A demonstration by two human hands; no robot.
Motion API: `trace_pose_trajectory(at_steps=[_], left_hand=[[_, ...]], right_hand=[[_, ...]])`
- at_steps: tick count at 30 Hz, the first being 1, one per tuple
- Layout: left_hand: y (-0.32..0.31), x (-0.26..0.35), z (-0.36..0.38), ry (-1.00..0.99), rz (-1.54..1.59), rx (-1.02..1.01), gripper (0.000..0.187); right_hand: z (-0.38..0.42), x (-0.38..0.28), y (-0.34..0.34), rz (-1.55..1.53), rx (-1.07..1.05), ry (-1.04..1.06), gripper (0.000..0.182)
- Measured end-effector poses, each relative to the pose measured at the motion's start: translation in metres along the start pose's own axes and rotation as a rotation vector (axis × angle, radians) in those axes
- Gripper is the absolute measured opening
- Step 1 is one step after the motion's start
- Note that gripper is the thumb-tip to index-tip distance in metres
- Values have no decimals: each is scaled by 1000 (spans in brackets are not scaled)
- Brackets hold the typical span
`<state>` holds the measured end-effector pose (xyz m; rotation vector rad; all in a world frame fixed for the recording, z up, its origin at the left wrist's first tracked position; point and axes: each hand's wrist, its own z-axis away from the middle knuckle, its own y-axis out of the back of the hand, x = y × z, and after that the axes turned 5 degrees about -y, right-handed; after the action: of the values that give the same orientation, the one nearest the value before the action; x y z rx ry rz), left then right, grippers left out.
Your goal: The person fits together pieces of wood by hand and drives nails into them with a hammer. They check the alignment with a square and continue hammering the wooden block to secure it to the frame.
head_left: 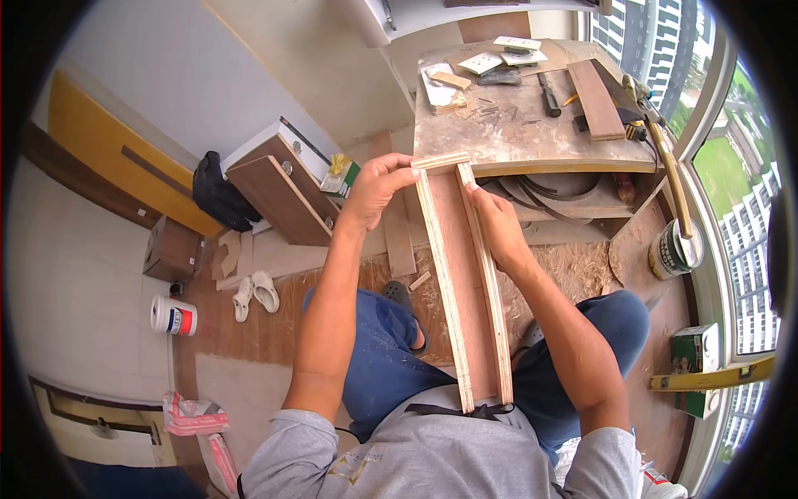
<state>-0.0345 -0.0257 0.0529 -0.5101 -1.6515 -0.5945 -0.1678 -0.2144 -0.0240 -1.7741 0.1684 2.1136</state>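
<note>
A long, narrow plywood channel (465,283) stretches from my waist to the front edge of the workbench. Two side strips run along it, and a short plywood end piece (440,160) lies across its far end. My left hand (378,190) pinches the far left corner, thumb and fingers closed on the end piece. Around the right side strip near the same end, my right hand (497,223) is closed, its thumb on top. The channel's near end rests against my shirt.
On the workbench (490,137) lie a chisel (549,96), a plywood strip (596,100), socket plates (480,63) and a hammer (644,96). Wood shavings cover the floor. A paint bucket (675,249) and a yellow spirit level (711,374) stand by the window at right.
</note>
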Motion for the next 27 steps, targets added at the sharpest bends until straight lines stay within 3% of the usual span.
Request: trace_pose_trajectory(at_steps=[19, 27], left_hand=[[-3, -1, 2, -7, 123, 65, 20], [-1, -1, 2, 88, 110, 59, 21]], right_hand=[[4, -3, 1, 49, 0, 3, 67], [6, -2, -1, 44, 5, -5, 64]])
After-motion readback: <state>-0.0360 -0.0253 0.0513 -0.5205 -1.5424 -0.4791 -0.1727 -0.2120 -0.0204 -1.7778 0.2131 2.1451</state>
